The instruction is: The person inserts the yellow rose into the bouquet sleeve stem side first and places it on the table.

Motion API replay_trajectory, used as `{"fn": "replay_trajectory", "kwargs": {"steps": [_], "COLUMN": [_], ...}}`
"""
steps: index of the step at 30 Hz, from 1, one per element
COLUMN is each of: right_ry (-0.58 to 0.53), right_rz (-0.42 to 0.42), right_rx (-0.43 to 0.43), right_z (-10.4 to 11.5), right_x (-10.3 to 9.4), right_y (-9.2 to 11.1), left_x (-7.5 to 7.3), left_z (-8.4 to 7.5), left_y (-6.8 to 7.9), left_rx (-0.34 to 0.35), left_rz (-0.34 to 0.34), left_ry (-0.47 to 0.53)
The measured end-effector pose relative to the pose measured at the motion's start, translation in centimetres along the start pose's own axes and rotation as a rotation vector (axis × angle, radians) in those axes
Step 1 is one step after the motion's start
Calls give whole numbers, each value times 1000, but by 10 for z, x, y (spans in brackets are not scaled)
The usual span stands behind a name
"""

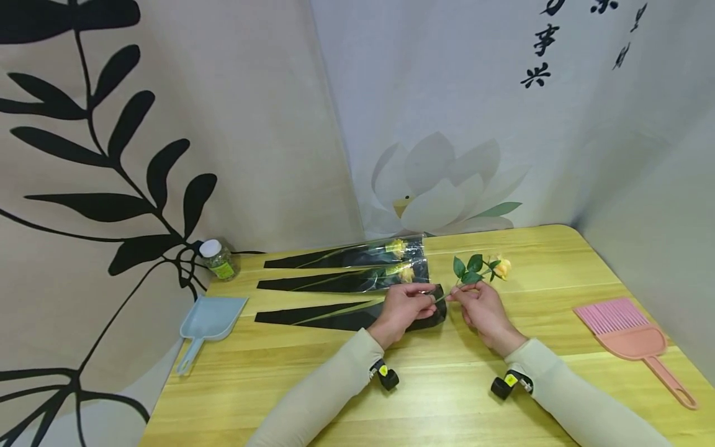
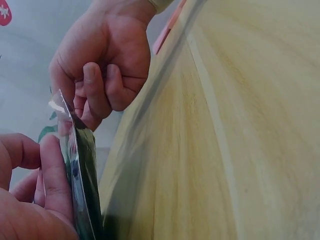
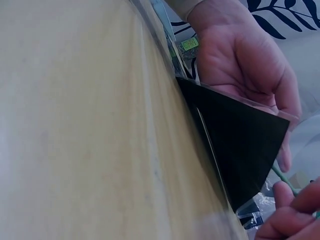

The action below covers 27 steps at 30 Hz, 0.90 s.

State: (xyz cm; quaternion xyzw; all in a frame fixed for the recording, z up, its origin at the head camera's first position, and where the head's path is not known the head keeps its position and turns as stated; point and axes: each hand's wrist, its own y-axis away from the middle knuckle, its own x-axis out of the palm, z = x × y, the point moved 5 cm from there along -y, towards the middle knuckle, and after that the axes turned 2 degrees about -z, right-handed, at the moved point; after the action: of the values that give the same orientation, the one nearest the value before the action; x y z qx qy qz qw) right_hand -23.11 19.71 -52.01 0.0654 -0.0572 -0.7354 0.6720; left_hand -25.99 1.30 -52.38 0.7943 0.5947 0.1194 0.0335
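My right hand pinches the green stem of a yellow rose just below its leaves, with the bloom pointing right. Its stem slants down left toward the mouth of a black flower sleeve with a clear film front. At that mouth my left hand grips the sleeve's edge between thumb and fingers. In the right wrist view the black back of the sleeve is lifted off the table, partly covering the left hand. The left wrist view shows the sleeve edge-on, beside the left fingers.
Behind lie two similar sleeves, a far one and a nearer one, each holding a yellow rose. A white-lidded jar and a blue dustpan are at left. A pink brush lies at right on the wooden table.
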Motion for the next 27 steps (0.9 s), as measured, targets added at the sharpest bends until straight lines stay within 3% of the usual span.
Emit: {"fn": "replay_trajectory", "kwargs": {"steps": [19,27], "right_ry": [-26,-58], "right_rz": [26,43], "right_rx": [92,71], "right_z": [-10,-10], "right_x": [17,19], "right_y": [4,3], "left_x": [4,4], "left_z": [-5,-6], "left_y": [-1,1], "left_rx": [38,45], "left_rz": [-39,-35], "left_ry": [29,29]}}
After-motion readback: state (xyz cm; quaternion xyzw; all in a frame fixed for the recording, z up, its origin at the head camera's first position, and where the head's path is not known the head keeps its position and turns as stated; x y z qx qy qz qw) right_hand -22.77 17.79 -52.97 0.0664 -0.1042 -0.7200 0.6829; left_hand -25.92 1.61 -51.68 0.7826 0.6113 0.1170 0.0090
